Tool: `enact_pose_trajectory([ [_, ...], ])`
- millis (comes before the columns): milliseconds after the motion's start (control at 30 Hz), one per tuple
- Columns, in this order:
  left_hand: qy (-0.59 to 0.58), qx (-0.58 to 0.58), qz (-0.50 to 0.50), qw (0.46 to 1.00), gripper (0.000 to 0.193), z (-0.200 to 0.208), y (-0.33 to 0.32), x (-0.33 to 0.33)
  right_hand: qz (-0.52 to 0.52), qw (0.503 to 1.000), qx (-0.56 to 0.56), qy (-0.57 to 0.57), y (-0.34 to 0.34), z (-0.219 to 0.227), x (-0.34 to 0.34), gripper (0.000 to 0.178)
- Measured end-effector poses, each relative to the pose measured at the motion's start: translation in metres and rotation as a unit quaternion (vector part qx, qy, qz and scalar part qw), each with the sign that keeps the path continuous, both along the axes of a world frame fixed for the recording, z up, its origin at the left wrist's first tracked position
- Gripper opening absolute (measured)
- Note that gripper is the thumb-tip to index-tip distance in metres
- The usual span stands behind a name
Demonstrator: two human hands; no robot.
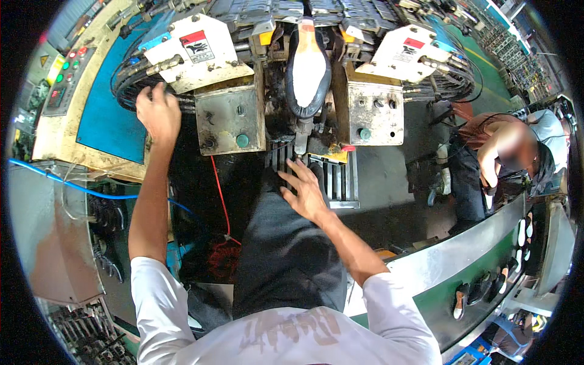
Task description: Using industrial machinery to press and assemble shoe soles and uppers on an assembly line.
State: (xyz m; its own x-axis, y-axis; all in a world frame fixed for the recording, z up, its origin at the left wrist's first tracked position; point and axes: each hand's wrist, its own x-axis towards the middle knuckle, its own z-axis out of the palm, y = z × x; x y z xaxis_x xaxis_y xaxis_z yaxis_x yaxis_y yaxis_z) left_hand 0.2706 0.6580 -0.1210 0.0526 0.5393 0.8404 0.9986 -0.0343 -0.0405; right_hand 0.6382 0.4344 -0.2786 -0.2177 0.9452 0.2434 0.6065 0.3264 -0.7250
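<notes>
A shoe upper [308, 76], black round the sides with a pale underside facing up, is held in the middle of the machine in front of me. My right hand [306, 193] is open just below it, fingers spread near a metal rod [300, 145] under the shoe. Whether the fingertips touch that rod I cannot tell. My left hand [159, 114] is raised at the left, beside black hoses [128, 85] and a white guard plate [201, 52]. Its fingers are curled, and what they may hold is hidden.
Two metal control boxes [231, 120] [376, 114] with green buttons flank the shoe. A button panel [68, 79] stands far left, near a blue hose [73, 185]. At right, a person [505, 152] sits bent over beyond a conveyor [438, 261] carrying several shoes [480, 287].
</notes>
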Motion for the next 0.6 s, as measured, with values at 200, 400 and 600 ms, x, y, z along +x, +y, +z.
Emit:
enact_pose_trajectory([
  [200, -0.322, -0.34, -0.319, 0.824, 0.052, -0.015, -0.055, 0.158, -0.111, 0.981, -0.068, -0.145, -0.096, -0.047, 0.026, 0.04],
  [400, -0.745, -0.518, -0.325, 0.267, 0.063, 0.012, -0.031, 0.27, -0.135, 0.981, -0.063, -0.123, -0.1, -0.053, 0.035, 0.042],
  [600, -0.707, -0.481, -0.405, 0.324, 0.061, 0.019, -0.035, 0.264, -0.174, 0.98, -0.077, 0.054, -0.109, -0.067, 0.058, 0.033],
])
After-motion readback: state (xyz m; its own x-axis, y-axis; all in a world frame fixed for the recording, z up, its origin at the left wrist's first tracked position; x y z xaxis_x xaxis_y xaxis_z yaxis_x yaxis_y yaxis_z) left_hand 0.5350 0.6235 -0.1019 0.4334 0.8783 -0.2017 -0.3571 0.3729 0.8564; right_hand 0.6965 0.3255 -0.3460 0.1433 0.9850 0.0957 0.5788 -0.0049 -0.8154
